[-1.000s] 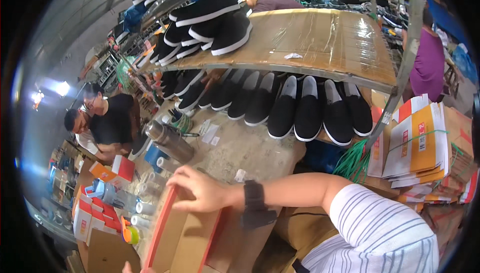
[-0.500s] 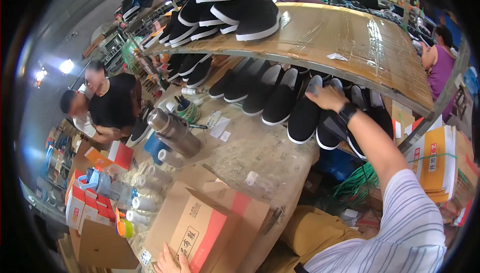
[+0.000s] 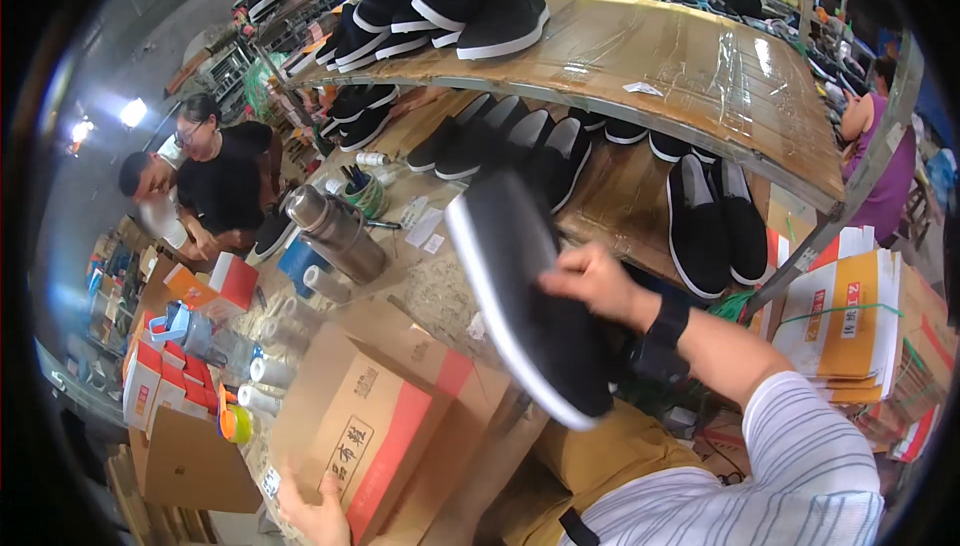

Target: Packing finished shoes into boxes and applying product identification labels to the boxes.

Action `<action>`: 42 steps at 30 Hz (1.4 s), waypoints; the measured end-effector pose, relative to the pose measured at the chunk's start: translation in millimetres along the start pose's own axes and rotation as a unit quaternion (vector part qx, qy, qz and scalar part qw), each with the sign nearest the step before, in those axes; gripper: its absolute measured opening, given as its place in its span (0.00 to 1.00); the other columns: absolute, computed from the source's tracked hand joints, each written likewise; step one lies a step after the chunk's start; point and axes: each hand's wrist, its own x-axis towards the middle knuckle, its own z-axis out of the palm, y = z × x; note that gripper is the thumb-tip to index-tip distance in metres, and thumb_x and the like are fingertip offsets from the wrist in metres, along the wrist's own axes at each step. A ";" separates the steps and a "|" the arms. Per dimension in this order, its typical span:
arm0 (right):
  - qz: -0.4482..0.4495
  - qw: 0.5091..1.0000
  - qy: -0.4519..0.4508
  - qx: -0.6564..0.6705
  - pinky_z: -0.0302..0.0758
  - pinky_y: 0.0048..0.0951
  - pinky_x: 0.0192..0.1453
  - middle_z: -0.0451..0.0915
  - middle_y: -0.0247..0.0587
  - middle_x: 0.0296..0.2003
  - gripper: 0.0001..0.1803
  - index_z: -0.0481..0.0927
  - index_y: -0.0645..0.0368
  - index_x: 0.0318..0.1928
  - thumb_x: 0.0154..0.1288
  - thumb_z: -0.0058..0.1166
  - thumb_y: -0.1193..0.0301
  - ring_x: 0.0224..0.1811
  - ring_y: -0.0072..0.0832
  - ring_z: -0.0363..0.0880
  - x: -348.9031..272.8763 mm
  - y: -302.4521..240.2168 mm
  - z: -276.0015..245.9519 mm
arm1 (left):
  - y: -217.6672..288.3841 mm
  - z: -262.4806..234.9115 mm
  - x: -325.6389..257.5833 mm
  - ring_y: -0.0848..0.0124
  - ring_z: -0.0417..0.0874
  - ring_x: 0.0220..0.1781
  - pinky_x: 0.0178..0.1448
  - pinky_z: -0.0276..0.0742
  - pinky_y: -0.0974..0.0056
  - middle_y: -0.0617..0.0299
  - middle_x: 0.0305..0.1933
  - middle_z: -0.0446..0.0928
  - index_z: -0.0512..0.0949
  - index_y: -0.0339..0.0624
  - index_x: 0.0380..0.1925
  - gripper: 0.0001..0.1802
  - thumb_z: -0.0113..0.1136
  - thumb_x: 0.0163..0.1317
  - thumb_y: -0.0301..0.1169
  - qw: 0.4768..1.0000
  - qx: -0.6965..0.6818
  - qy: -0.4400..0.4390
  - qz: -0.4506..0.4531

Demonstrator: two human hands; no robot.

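My right hand [image 3: 600, 288] grips a black slip-on shoe [image 3: 520, 291] with a white sole, tilted and blurred by motion above the table's near edge. Whether a second shoe is behind it I cannot tell. A dark band circles that wrist. At the lower left, my left hand [image 3: 312, 511] holds the near corner of a brown cardboard box [image 3: 410, 426] with a red stripe, thumb on its printed face. Beyond the held shoe, a pair of black slip-on shoes [image 3: 697, 231] stands at the right end of the lower shelf, and several more stand further left.
The upper shelf [image 3: 680, 56] carries piled black shoes at its left. On the table are a steel flask [image 3: 335, 236], a pen holder [image 3: 365, 194] and several white spools [image 3: 268, 371]. Bundled flat cartons [image 3: 840, 316] stand at right. Two people [image 3: 215, 176] are at the left.
My right hand has lifted a shoe off the lower shelf and brought it toward me and left, baring shelf board there. My left hand stays at the box.
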 end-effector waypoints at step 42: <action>-0.098 0.940 -0.221 0.241 0.71 0.23 0.47 0.78 0.33 0.40 0.10 0.76 0.62 0.43 0.62 0.56 0.72 0.43 0.19 0.74 -18.7 -54.8 212.3 | -23.4 -6.2 -49.2 0.60 0.74 0.41 0.46 0.72 0.59 0.63 0.36 0.79 0.81 0.48 0.41 0.21 0.62 0.42 0.21 0.990 0.015 0.108 0.089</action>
